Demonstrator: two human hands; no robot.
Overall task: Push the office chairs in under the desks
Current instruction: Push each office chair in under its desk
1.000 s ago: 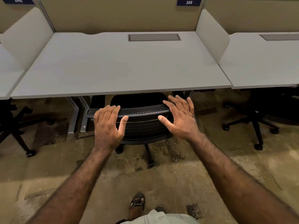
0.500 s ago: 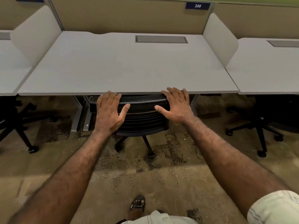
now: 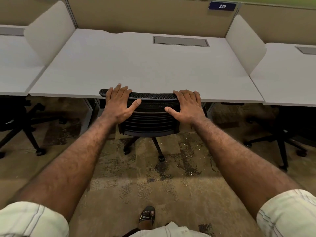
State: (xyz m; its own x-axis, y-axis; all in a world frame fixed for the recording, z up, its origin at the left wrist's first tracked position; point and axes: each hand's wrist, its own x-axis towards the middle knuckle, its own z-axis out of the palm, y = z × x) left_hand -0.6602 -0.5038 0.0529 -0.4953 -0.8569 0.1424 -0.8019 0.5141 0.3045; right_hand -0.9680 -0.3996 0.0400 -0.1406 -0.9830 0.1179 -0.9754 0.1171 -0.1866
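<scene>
Pressing flat: your left hand (image 3: 119, 103) and right hand (image 3: 187, 106) lie spread on the chair (image 3: 150, 117) backrest's top, level, equally near. Backrest runs left-right, touching the desk (image 3: 136, 65) edge dead ahead; seat is under. Any push goes straight forward.

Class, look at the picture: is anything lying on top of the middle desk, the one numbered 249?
No. The desk top is bare apart from its built-in grey hatch; only the chair back meets its front edge.
</scene>
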